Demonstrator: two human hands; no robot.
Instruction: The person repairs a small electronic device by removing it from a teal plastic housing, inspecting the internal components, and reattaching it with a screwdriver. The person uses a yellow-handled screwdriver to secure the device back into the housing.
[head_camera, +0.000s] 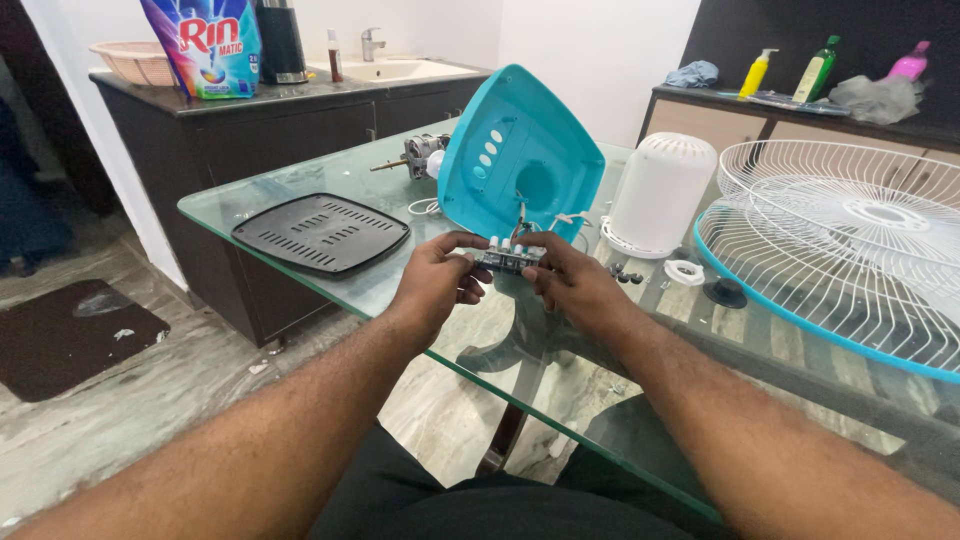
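Together, the left hand (437, 281) and right hand (572, 283) are pinching one small push-button switch board (508, 260) above the glass table (250, 205), just before one wired turquoise fan housing (520, 155), near one black vented cover (322, 232).

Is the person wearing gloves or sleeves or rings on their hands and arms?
No gloves and no sleeves: both forearms are bare from the hands back to the bottom edge of the picture. The left hand and the right hand show no rings, watch or bracelet that I can see. Dark clothing shows lower down, between the arms.
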